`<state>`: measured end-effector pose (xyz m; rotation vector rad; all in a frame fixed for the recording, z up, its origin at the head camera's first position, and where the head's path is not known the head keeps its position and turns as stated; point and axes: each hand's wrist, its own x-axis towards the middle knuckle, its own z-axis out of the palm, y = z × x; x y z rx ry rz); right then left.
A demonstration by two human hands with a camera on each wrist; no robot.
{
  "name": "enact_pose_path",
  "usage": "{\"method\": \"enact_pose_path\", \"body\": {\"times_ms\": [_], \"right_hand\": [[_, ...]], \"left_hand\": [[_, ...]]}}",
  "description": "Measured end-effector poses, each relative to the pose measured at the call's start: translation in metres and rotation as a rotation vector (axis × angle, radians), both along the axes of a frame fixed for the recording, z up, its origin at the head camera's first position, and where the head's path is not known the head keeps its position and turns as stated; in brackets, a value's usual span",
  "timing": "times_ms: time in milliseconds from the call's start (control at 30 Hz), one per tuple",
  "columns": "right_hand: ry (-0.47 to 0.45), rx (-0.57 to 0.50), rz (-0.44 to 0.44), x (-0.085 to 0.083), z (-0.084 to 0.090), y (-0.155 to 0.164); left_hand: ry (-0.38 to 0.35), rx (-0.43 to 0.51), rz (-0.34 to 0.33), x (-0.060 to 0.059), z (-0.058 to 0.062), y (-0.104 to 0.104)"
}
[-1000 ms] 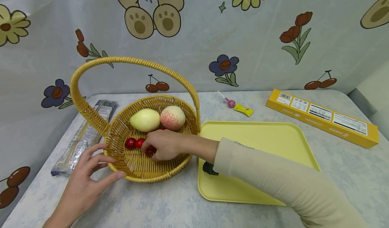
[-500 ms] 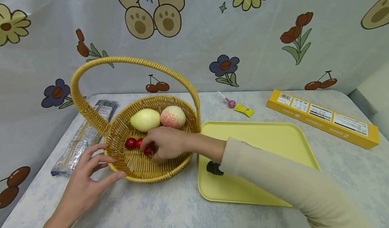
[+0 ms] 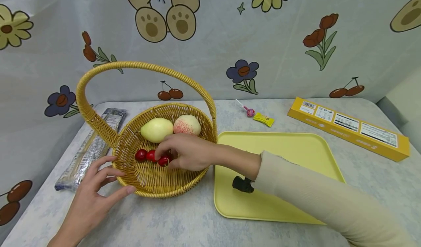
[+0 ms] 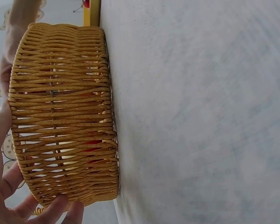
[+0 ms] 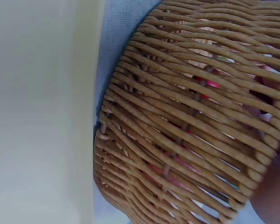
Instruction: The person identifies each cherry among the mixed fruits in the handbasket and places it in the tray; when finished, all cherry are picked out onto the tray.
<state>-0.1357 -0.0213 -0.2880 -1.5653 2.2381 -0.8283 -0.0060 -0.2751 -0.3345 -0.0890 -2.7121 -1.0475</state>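
A wicker basket (image 3: 164,188) with a tall arched handle holds a pale yellow pear (image 3: 157,130), a pink-speckled peach (image 3: 187,125) and several red cherries (image 3: 141,155). My right hand (image 3: 189,152) reaches down inside it, thumb and fingers pinching a dark red cherry (image 3: 163,161); the fingertips are partly hidden. At the basket's near left side, my left hand (image 3: 95,192) rests its spread fingers and thumb against the rim. The left wrist view shows those fingertips (image 4: 60,205) touching the woven wall. In the right wrist view, the weave mostly hides the right hand.
Right of the basket lies a yellow tray (image 3: 279,141), under my right forearm. Behind it are a lollipop (image 3: 250,112) and a yellow-wrapped candy (image 3: 264,119). A long orange box (image 3: 348,128) lies at the back right. A silver packet (image 3: 92,148) lies left of the basket.
My right hand has shifted slightly right and up inside the basket, and the pinched cherry has shifted a little with it. The left hand and basket have stayed still.
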Motion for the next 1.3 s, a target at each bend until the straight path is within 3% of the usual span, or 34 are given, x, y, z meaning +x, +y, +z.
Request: {"method": "enact_pose_path", "body": {"times_ms": [333,667,900,1300], "right_hand": [[-0.007,-0.108,-0.042,0.014,0.010,0.033],[-0.227,-0.236,-0.230,0.033,0.015,0.082],[-0.288,-0.243,-0.343,0.037,0.007,0.128],[-0.348,-0.143,-0.522,0.032,-0.021,0.197]], "left_hand": [[0.002,0.000,-0.001,0.001,0.000,0.000],[0.007,0.001,0.001,0.001,0.000,0.000],[0.009,0.004,0.004,0.002,-0.001,0.000],[0.005,0.007,0.002,0.002,0.001,0.001]]}}
